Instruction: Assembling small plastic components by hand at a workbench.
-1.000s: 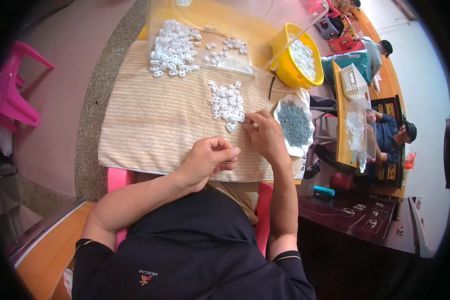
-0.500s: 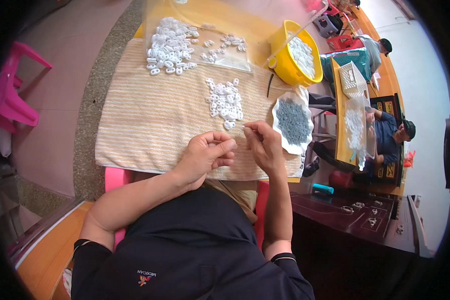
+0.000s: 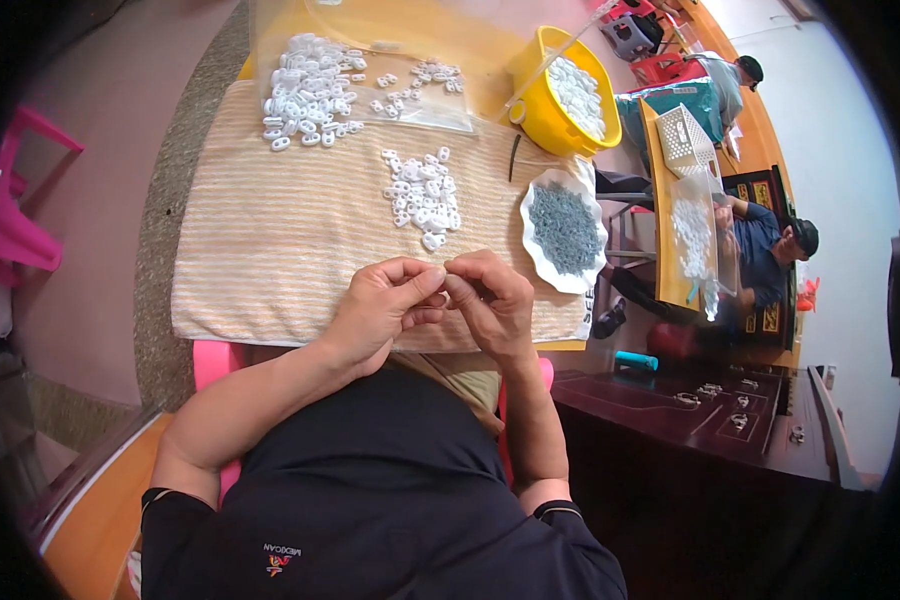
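My left hand (image 3: 378,308) and my right hand (image 3: 495,305) meet at thumb and fingertips above the near part of the striped towel (image 3: 260,240). Both are closed in a pinch; whatever sits between the fingertips is too small and covered to name. Just beyond them lies a small pile of white oval plastic pieces with holes (image 3: 422,195). To the right of my right hand, a white wavy-edged dish (image 3: 537,262) holds many small grey-blue parts (image 3: 567,228).
A larger heap of white pieces (image 3: 305,90) lies at the far left by a clear plastic sheet (image 3: 410,30). A yellow basin (image 3: 540,130) of white pieces stands at the far right, near a black strip (image 3: 514,158). Another person (image 3: 765,245) works at a side table.
My right hand has moved left from beside the small white pile, and its fingertips now meet those of my left hand. The whole view has shifted slightly.
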`<state>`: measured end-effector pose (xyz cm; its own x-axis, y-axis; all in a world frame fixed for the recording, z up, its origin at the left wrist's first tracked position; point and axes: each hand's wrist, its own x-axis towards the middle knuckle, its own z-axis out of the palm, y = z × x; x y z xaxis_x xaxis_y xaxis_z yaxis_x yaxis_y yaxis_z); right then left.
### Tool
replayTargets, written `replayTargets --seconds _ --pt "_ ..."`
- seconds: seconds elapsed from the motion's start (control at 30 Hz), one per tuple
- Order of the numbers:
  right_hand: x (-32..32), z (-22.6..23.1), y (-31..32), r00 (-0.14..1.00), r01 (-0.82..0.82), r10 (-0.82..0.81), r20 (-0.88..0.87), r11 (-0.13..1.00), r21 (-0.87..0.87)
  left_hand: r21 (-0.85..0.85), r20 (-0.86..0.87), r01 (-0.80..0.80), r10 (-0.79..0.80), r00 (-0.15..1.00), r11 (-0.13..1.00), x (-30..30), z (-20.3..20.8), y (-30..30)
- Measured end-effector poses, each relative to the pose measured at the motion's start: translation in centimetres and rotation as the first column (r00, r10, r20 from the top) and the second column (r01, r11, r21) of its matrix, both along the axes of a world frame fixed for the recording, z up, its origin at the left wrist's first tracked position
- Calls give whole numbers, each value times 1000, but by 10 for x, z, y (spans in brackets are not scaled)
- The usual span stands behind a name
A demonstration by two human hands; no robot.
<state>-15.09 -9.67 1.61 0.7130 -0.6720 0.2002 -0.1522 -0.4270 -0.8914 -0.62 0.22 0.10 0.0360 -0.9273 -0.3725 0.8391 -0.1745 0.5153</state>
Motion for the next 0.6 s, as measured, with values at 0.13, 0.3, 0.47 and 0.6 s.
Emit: replayTargets --seconds 0.13,0.3,0.47,0.6 --pt "3 8 8 998 -20 20 65 1000 -3 -2 -42 11 -12 999 1000 2 -2 0" --pt "-13 11 4 998 49 -52 -17 987 -156 2 -16 2 -2 1000 1000 1 -2 -1" --pt "-42 18 -20 944 273 -320 -80 893 -357 16 28 -24 24 999 1000 2 2 -1" --pt "-70 17 -55 866 333 -473 -161 787 -519 12 35 -5 5 999 1000 0 3 -1"
